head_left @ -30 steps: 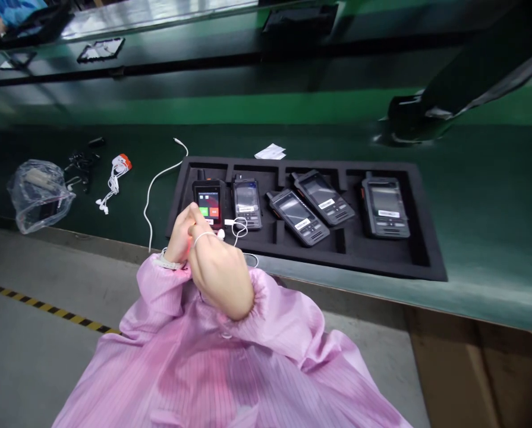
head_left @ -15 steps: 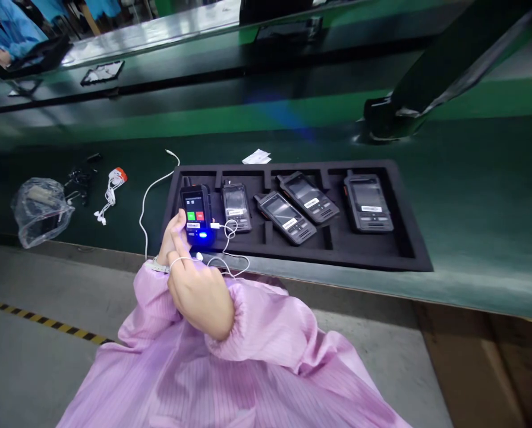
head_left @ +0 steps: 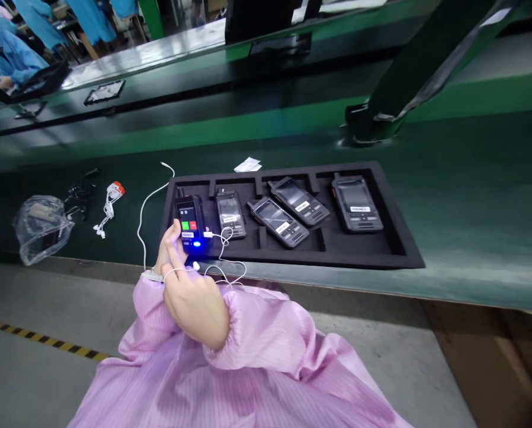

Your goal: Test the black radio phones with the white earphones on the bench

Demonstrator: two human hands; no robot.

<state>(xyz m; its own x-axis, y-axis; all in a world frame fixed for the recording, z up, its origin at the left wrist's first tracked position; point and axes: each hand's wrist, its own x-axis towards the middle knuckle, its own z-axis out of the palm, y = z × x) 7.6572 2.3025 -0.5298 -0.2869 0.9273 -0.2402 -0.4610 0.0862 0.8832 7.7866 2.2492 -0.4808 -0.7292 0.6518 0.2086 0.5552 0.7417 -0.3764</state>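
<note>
On the green bench [head_left: 471, 196] lies a clear plastic bag [head_left: 43, 226]. Right of the bag are tangled black cables [head_left: 81, 196], then white earphones [head_left: 108, 207] with an orange band [head_left: 119, 188] and, well apart, white paper [head_left: 248, 165]. Below the bag, striped tape [head_left: 43, 340] crosses the floor [head_left: 25, 386].

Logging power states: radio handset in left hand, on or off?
On: the radio handset in the left hand has a lit screen with green and red blocks, and its blue light glows.

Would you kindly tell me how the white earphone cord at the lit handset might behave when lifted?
The white earphone cord would probably flop, since it lies in loose loops. It is likely light, being thin. Lifting it might tug the lit handset, as its plug sits at that handset's side.
</note>
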